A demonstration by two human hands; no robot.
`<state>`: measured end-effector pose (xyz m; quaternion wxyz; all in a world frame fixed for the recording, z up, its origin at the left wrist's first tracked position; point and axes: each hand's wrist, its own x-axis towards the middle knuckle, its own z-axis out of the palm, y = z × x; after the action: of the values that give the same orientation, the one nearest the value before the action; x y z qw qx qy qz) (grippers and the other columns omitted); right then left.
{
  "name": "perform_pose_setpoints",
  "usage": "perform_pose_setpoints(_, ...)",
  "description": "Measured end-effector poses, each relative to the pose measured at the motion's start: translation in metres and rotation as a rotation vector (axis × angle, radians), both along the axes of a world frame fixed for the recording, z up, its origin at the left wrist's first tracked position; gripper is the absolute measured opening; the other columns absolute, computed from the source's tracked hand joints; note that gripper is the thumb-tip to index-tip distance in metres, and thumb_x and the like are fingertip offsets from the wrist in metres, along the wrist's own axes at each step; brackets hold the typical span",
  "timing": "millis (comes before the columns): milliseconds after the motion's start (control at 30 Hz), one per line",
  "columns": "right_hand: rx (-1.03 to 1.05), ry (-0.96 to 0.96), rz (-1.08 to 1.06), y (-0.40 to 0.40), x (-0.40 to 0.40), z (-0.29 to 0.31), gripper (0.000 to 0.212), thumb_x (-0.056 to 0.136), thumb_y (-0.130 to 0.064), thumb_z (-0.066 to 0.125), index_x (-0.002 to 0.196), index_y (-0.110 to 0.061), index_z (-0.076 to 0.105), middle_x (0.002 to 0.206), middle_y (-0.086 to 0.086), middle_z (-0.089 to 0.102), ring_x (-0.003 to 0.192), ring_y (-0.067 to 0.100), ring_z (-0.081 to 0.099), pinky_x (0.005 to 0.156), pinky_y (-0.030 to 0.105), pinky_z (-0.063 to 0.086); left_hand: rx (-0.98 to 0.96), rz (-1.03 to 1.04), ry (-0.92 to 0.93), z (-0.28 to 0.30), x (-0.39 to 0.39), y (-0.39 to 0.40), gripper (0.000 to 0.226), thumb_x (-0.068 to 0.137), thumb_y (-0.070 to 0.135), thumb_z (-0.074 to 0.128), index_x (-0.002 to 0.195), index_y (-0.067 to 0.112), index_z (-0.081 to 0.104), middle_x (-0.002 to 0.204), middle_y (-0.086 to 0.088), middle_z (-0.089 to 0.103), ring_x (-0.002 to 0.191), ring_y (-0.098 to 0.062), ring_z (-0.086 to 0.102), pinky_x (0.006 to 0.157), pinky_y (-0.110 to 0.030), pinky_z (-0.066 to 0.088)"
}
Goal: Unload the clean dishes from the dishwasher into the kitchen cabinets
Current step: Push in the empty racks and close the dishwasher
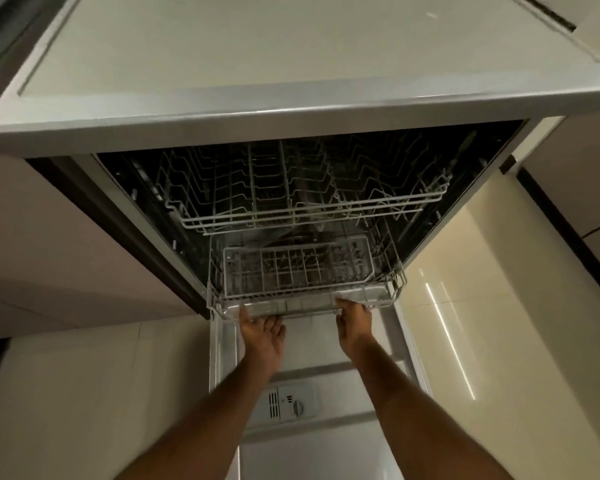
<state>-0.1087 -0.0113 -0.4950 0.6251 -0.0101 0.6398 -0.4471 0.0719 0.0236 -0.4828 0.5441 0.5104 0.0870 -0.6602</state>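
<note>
The dishwasher stands open below me, its door (pixel 312 445) folded down flat. A white wire lower rack (pixel 219 299) sits at the mouth of the tub, with a grey cutlery basket (pixel 298 268) in its front part. My left hand (pixel 262 336) is at the rack's front rail, palm up, fingers spread and touching it from below. My right hand (pixel 354 322) rests against the rail further right, fingers curled at its edge. The upper rack (pixel 309 216) sits inside the tub. I see no dishes in either rack.
A pale countertop (pixel 291 64) overhangs the dishwasher. Beige cabinet fronts (pixel 66 254) flank it on the left and glossy floor tiles (pixel 465 323) lie to the right. The detergent dispenser (pixel 291 403) is set in the door between my forearms.
</note>
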Motion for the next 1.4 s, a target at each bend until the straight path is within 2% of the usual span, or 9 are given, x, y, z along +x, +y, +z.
perform_pose_setpoints(100,-0.012,0.007,0.002,-0.018,0.005,0.003,0.038,0.093,0.008,0.059,0.129,-0.005,0.062,0.089,0.003,0.06,0.078,0.009,0.056,0.068,0.014,0.047,-0.007,-0.015,0.033,0.001,0.008,-0.02,0.088,0.102,0.063,0.034,0.163,0.003,0.013,0.165,-0.023,0.028,0.151,-0.036,0.033,0.127,-0.046,0.021)
perform_pose_setpoints(233,-0.043,-0.025,-0.036,-0.04,0.011,0.005,0.034,0.095,0.004,0.056,0.119,-0.019,0.058,0.094,0.002,0.066,0.082,0.01,0.06,0.075,0.018,0.048,-0.057,-0.009,0.062,-0.008,0.015,-0.046,0.086,0.101,0.062,0.039,0.164,0.01,0.016,0.166,-0.02,0.028,0.151,-0.035,0.032,0.125,-0.045,0.022)
perform_pose_setpoints(400,-0.124,-0.005,0.023,-0.056,0.015,0.011,0.045,0.09,0.013,0.051,0.129,-0.011,0.056,0.093,0.004,0.066,0.08,0.013,0.063,0.071,0.019,0.053,-0.092,-0.011,0.039,-0.017,0.015,-0.073,0.074,0.103,0.051,0.038,0.163,0.012,0.021,0.163,-0.017,0.033,0.147,-0.032,0.039,0.124,-0.042,0.025)
perform_pose_setpoints(600,-0.25,0.075,0.158,-0.055,0.02,0.015,0.056,0.092,0.022,0.041,0.144,0.0,0.047,0.14,0.025,0.06,0.127,0.037,0.061,0.088,0.024,0.058,-0.07,-0.141,-0.098,-0.021,0.018,-0.093,0.054,0.1,0.039,0.044,0.148,0.014,0.049,0.105,-0.01,0.057,0.084,-0.018,0.054,0.076,-0.031,0.041)
perform_pose_setpoints(700,-0.23,0.253,0.316,-0.043,0.021,0.026,0.067,0.102,0.009,0.049,0.162,-0.012,0.027,0.153,0.006,0.048,0.144,0.032,0.046,0.105,0.025,0.041,-0.026,-0.474,-0.517,-0.017,0.016,-0.07,0.038,0.101,0.025,0.053,0.137,0.015,0.06,0.128,-0.006,0.058,0.11,-0.016,0.059,0.096,-0.032,0.041)
perform_pose_setpoints(800,-0.271,0.768,0.669,-0.025,0.02,0.022,0.075,0.103,-0.019,0.063,0.165,-0.014,0.021,0.163,0.008,0.039,0.15,0.031,0.038,0.118,0.034,0.035,-0.296,-0.908,-1.208,-0.014,0.025,-0.031,0.058,0.097,0.013,0.062,0.152,0.02,0.047,0.135,0.005,0.06,0.122,-0.018,0.058,0.1,-0.033,0.048)
perform_pose_setpoints(900,-0.357,1.109,0.902,-0.004,0.018,0.013,0.079,0.101,-0.039,0.065,0.164,-0.016,0.023,0.172,0.013,0.018,0.158,0.034,0.023,0.126,0.049,0.029,-0.499,-0.991,-1.612,-0.003,0.03,0.006,0.054,0.089,0.011,0.062,0.142,0.022,0.053,0.126,0.006,0.063,0.118,-0.017,0.056,0.097,-0.038,0.052)
perform_pose_setpoints(1067,-0.499,1.45,1.167,0.039,0.013,0.028,0.081,0.102,-0.057,0.051,0.166,-0.021,0.016,0.174,0.012,-0.001,0.161,0.03,-0.003,0.128,0.05,0.007,-0.523,-1.106,-1.746,0.008,0.02,0.063,0.066,0.09,0.019,0.061,0.153,0.017,0.04,0.151,-0.001,0.049,0.141,-0.019,0.044,0.114,-0.04,0.043)
perform_pose_setpoints(1400,-0.517,1.502,1.28,0.152,-0.023,0.056,0.079,0.103,-0.057,0.047,0.166,-0.021,0.016,0.174,0.012,-0.009,0.161,0.031,-0.009,0.131,0.052,0.008,-0.368,-1.07,-1.797,0.046,-0.017,0.184,0.077,0.095,0.026,0.063,0.161,0.01,0.026,0.164,-0.005,0.032,0.153,-0.019,0.028,0.127,-0.033,0.023)
